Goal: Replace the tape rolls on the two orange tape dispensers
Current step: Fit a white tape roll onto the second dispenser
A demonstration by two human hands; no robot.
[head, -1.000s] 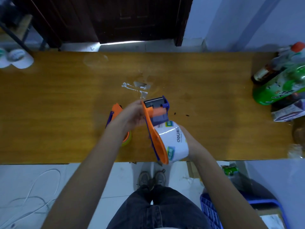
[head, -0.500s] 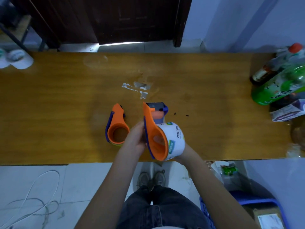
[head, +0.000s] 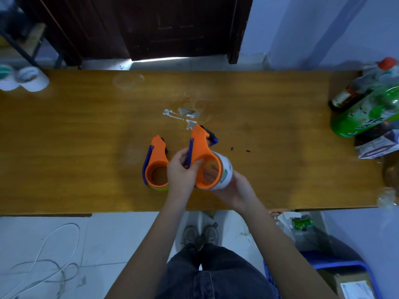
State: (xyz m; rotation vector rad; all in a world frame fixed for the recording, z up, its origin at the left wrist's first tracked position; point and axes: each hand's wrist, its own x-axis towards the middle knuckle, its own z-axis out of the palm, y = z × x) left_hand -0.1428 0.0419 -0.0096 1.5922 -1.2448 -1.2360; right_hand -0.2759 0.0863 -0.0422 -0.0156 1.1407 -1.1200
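Observation:
Two orange tape dispensers with blue trim are over the wooden table (head: 75,137). One dispenser (head: 156,162) lies flat on the table, a yellowish roll showing under its ring. The other dispenser (head: 201,154) is held up above the table's front part, with a white tape roll (head: 225,172) seated on its right side. My left hand (head: 181,173) grips the held dispenser's left rim, thumb hooked on the ring. My right hand (head: 235,188) cups the white roll from below and the right, fingers showing through the ring hole.
Bottles (head: 367,108) and a small carton (head: 377,147) crowd the table's right end. White cups (head: 23,79) sit at the far left edge. Torn white tape bits (head: 183,115) stick to the table middle. A blue crate (head: 323,275) and cables (head: 43,266) lie on the floor.
The held dispenser has turned so its orange side faces me and the roll is mostly hidden behind it. My left hand slid down from the dispenser's head to its ring.

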